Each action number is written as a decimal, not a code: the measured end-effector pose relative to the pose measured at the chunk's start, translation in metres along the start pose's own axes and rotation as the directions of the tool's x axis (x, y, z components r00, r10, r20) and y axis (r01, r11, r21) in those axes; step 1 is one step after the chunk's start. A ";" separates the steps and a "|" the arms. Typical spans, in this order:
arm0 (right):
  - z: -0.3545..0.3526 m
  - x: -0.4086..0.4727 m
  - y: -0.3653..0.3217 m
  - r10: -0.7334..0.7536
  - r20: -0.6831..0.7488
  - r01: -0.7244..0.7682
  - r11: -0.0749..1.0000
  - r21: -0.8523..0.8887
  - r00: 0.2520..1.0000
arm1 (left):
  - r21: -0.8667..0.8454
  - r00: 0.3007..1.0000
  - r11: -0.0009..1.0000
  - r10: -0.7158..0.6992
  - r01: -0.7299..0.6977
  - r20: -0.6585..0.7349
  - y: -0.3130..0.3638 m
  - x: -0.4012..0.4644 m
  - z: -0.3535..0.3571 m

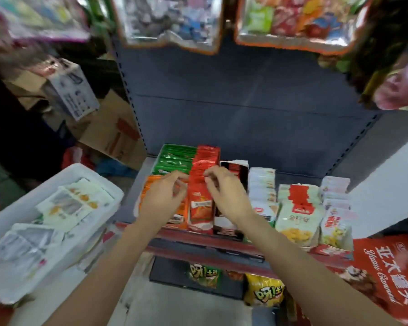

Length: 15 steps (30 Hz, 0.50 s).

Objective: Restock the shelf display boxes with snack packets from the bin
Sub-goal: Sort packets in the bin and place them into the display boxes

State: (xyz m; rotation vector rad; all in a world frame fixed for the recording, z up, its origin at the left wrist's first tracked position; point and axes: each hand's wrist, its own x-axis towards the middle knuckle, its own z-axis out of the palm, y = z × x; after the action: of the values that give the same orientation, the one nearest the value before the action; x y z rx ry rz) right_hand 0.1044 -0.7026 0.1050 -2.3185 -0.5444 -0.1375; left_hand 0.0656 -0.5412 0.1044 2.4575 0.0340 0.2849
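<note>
— Where are your hands sitting right now?

— Both are hovering over the front edge of the shelf. My left hand and my right hand are flanking the row of red packets, which is standing upright in its display box and running from the front edge back toward the rear panel.

— Are you gripping anything?

— My right grip is pinching at the packet tops with curled fingertips; whether it is actually closing on one I cannot tell. My left grip is loosely curled and looking empty, resting over the orange packets.

— And the bin?

— The white bin is lying off the shelf's left end, well apart. My left hand is sitting nearer, so I am judging it should be fetching the next packets.
</note>
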 end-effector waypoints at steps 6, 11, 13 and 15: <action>0.149 0.031 -0.109 -0.011 0.309 0.092 0.964 -0.251 0.951 | 0.097 0.969 0.967 -0.242 0.236 0.058 -0.152 -0.029 -0.090; 0.251 0.050 -0.169 0.054 0.519 0.121 0.947 -0.297 0.853 | 0.164 0.914 0.910 -0.396 0.380 0.081 -0.262 -0.054 -0.134; 0.284 0.057 -0.182 0.069 0.574 0.130 0.945 -0.299 0.816 | 0.201 0.884 0.881 -0.455 0.429 0.109 -0.299 -0.058 -0.142; 0.311 0.065 -0.186 0.084 0.604 0.124 0.947 -0.295 0.793 | 0.253 0.859 0.861 -0.487 0.441 0.158 -0.331 -0.060 -0.146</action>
State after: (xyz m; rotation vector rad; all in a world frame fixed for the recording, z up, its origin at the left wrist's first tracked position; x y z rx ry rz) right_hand 0.0662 -0.3470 0.0167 -2.6664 -0.9233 0.5881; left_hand -0.0085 -0.1975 -0.0003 2.5746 0.5883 -0.2140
